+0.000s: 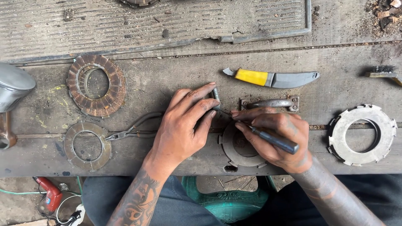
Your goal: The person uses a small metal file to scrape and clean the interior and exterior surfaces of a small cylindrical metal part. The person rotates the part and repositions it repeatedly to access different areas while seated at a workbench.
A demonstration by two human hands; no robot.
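Note:
My left hand (183,125) pinches a small grey metal cylinder (216,94) between thumb and forefinger on the worn wooden bench (176,79). My right hand (272,136) grips a thin pointed tool with a dark handle (274,140); its tip touches the cylinder's lower end. Under both hands lies a round toothed metal plate (238,152), partly hidden by my fingers.
Stacked brown friction rings (97,86) and a single ring (87,145) lie at left, with pliers (133,130) beside them. A yellow-handled knife (272,78), a metal drawer handle (271,103), a silver toothed ring (362,134), a wire brush (383,72) and a red tool (50,194) on the floor.

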